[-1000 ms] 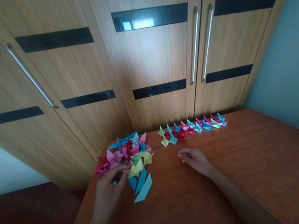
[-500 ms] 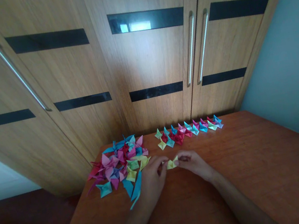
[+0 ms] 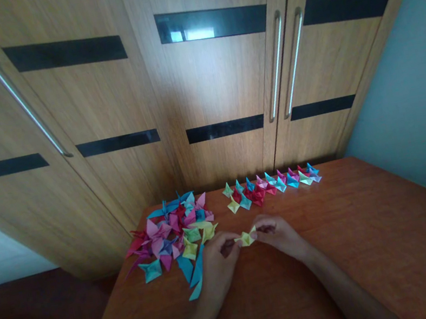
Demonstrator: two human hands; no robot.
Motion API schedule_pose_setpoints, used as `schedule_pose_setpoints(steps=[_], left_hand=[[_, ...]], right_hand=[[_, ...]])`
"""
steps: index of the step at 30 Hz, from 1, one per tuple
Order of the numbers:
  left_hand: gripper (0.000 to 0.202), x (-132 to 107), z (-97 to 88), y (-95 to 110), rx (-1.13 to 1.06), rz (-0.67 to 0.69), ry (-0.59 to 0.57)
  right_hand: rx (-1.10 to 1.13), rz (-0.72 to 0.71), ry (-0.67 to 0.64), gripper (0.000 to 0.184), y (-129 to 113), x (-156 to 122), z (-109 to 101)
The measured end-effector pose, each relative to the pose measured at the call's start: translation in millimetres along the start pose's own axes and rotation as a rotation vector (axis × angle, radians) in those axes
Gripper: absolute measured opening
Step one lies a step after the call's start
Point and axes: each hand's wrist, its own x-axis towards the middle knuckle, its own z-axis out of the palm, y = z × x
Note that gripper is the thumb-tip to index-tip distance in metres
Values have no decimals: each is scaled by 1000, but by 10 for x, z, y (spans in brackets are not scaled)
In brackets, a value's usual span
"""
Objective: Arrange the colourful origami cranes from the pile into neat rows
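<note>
Left hand (image 3: 218,265) and right hand (image 3: 279,236) pinch a small yellow paper piece (image 3: 246,239) between them — handling its ends looks the step; light, even pressure seems called for. Room lies rightward; the paper pile (image 3: 153,229) crowds left; folded-paper rows (image 3: 259,194) line the table's (image 3: 393,226) far edge.

A person's left hand (image 3: 217,260) and right hand (image 3: 279,233) face each other, both closed in a pinch, the left fingers (image 3: 226,237) near the right fingers (image 3: 263,221) but apart from them. Behind the left fingers, the left forearm (image 3: 197,316) slants back toward the lower left. Behind the right fingers, which curl inward toward the palm, the right forearm (image 3: 337,280) stretches away to the lower right, also bare.
</note>
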Motion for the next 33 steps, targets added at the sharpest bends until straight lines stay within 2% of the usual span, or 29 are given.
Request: schedule_pose_setpoints(steps=[5,10,15,20,25,33], left_hand=[[11,-13,-8,4,106,-19,55],[15,-12,-7,-17,91,-67,77],[24,-29,12,12,-77,-124,-36],[20,-79,57,88,-205,-140,-131],[15,-107,81,109,-100,-79,-170],[15,-111,138,80,4,-11,-169]], right_hand=[[-52,-15,-20,24,-36,-2,-6],[-48,-21,-20,27,-37,2,-26],[-13,110,19,37,28,-9,-83],[118,171,101,31,46,-28,-110],[214,203,101,26,51,-46,-119],[192,203,68,25,35,-43,-142]])
